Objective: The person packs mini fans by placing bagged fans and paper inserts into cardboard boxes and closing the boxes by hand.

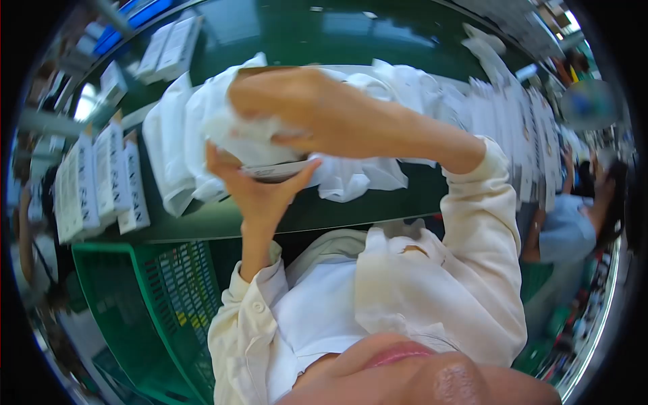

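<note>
My left hand (260, 185) holds a small box (273, 171) from the near side, its thumb and fingers spread around the box's end. My right hand (287, 101) reaches across from the right, above the box, its fingers closed on a crumpled white bag (250, 138). Motion blurs the right fingertips and the bag. Part of the box is hidden behind the bag and hands. Around both hands lies a row of white wrapped packages (172, 138).
White printed boxes (108, 172) stand at left, with more boxes (169, 50) behind. Stacked white packets (516, 131) line the right of the green table (290, 34). Below left is a green crate (135, 250). Another person (570, 226) is at far right.
</note>
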Motion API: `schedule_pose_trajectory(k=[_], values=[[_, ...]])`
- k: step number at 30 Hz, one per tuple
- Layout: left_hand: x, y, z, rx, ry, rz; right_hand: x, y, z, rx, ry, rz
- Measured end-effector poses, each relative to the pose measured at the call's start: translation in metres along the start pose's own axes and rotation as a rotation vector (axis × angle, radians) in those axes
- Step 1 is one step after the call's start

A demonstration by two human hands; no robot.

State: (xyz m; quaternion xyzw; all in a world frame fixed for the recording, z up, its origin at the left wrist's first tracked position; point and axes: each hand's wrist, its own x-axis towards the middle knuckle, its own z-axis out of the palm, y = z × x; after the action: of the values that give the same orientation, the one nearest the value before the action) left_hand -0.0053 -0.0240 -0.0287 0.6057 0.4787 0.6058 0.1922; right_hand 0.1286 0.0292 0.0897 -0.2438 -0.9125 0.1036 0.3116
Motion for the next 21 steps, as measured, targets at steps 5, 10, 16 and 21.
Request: schedule_pose_trajectory(k=[5, 10, 16, 21], values=[[0.016, -0.017, -0.019, -0.061, -0.014, 0.017, -0.003, -0.007, 0.020, -0.057, 0.114, 0.155], [0.014, -0.027, -0.035, -0.035, -0.033, 0.082, 0.006, -0.024, 0.054, 0.326, 0.291, 0.361], [0.018, -0.056, -0.043, -0.240, -0.201, 0.142, 0.013, -0.034, 0.080, -0.217, -0.362, 0.426], [0.017, -0.005, -0.017, 0.019, -0.203, 0.217, -0.094, -0.027, -0.012, -0.295, 0.572, 0.498]])
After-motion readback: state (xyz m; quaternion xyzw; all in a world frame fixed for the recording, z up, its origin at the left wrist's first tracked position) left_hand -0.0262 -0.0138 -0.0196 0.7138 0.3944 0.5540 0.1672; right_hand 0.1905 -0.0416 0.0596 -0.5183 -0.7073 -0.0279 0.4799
